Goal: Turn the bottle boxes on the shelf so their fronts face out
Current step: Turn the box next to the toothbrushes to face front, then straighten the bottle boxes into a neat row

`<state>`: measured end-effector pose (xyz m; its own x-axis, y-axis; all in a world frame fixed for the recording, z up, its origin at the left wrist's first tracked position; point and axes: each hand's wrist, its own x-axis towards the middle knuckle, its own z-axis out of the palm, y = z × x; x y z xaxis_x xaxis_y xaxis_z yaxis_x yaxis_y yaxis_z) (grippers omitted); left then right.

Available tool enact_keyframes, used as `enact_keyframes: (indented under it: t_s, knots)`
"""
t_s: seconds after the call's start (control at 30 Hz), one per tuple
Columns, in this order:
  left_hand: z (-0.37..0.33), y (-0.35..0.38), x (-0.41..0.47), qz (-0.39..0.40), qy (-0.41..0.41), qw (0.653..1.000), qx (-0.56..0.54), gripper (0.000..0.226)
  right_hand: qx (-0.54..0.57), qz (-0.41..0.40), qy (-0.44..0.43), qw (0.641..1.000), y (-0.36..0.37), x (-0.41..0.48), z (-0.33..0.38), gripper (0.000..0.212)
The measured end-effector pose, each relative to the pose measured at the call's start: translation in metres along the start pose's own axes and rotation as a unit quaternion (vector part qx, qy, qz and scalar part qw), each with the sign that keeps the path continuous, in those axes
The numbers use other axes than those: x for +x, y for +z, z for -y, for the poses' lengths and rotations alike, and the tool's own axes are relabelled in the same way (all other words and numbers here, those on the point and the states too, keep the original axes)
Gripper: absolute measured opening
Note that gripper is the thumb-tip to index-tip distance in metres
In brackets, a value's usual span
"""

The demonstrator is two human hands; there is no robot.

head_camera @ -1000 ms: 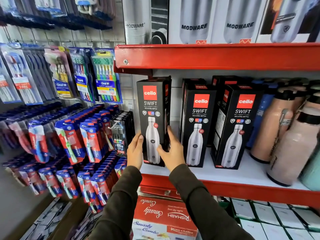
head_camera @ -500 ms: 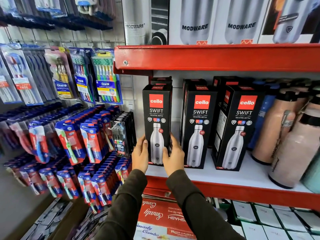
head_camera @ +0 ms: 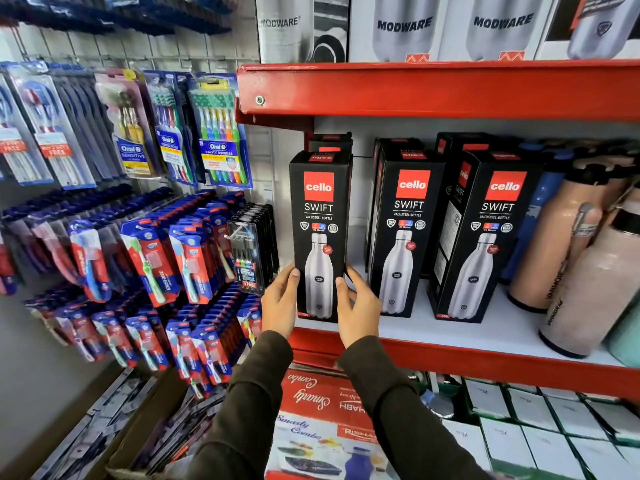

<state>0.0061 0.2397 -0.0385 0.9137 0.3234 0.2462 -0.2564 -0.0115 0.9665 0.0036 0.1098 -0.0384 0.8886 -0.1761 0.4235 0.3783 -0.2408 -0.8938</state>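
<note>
Three black Cello Swift bottle boxes stand in a row on the white shelf (head_camera: 450, 336) with the red front edge. The left box (head_camera: 319, 233) stands upright, its front with the steel bottle picture facing out. My left hand (head_camera: 280, 304) grips its lower left side and my right hand (head_camera: 358, 306) grips its lower right side. The middle box (head_camera: 403, 233) faces out. The right box (head_camera: 483, 237) is turned a little, showing its left side panel too. More black boxes stand behind them, mostly hidden.
Loose pink bottles (head_camera: 561, 244) stand at the shelf's right end. Toothbrush packs (head_camera: 180, 265) hang on the wall grid to the left. The red upper shelf (head_camera: 433, 88) carries Modware boxes (head_camera: 405, 27). A red combo box (head_camera: 322, 420) and white boxes sit on the level below.
The left box has turned from an angled pose to front-facing and moved right, closer to the middle box. Both hands stayed on its lower sides.
</note>
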Motion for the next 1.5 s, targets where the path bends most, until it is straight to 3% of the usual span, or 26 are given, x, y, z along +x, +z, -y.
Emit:
enact_keyframes:
  t_s: [0.27, 0.43, 0.57, 0.63, 0.73, 0.8, 0.9, 1.03, 1.13, 1.27, 1.37, 1.5]
  knots:
    - [-0.003, -0.008, -0.027, -0.017, 0.009, 1.000, -0.009, 0.018, 0.014, 0.008, -0.009, 1.000, -0.014, -0.025, 0.005, 0.039]
    - [-0.007, -0.011, -0.038, -0.038, 0.022, 0.999, -0.006, 0.037, 0.005, 0.005, -0.014, 1.000, -0.016, -0.034, 0.008, 0.039]
    - [-0.008, -0.008, -0.042, -0.044, 0.030, 0.998, 0.015, 0.039, 0.004, 0.012, -0.012, 1.000, -0.018, -0.037, 0.009, 0.039]
    - [-0.006, -0.003, -0.046, -0.089, 0.054, 0.994, 0.023, 0.034, 0.007, 0.002, -0.018, 1.000, -0.023, -0.037, 0.010, 0.037]
    - [-0.010, 0.011, -0.056, -0.236, 0.100, 0.966, -0.007, 0.027, -0.003, -0.063, -0.053, 0.997, -0.041, -0.031, 0.013, 0.034]
    - [-0.014, 0.025, -0.064, -0.260, 0.158, 0.953, 0.003, 0.027, 0.006, -0.115, -0.058, 0.992, -0.060, -0.022, 0.013, 0.035]
    - [-0.024, 0.056, -0.077, -0.202, 0.240, 0.949, 0.021, 0.026, 0.025, -0.154, -0.035, 0.987, -0.086, -0.006, 0.008, 0.039]
    - [-0.033, 0.103, -0.080, -0.036, 0.324, 0.944, 0.045, 0.037, 0.023, -0.108, 0.024, 0.994, -0.101, 0.013, -0.004, 0.045]
    - [-0.035, 0.133, -0.069, 0.014, 0.272, 0.961, 0.056, 0.046, -0.010, -0.052, 0.046, 0.998, -0.105, 0.028, -0.012, 0.045]
    - [-0.039, 0.155, -0.042, 0.012, 0.107, 0.994, 0.022, 0.052, -0.037, -0.013, 0.106, 0.994, -0.108, 0.044, -0.016, 0.046]
    - [-0.033, 0.159, -0.024, 0.018, -0.014, 1.000, 0.018, 0.049, -0.049, -0.002, 0.111, 0.993, -0.108, 0.048, -0.019, 0.047]
    - [-0.026, 0.157, -0.023, 0.017, -0.050, 0.999, 0.014, 0.048, -0.058, 0.001, 0.102, 0.993, -0.111, 0.047, -0.023, 0.048]
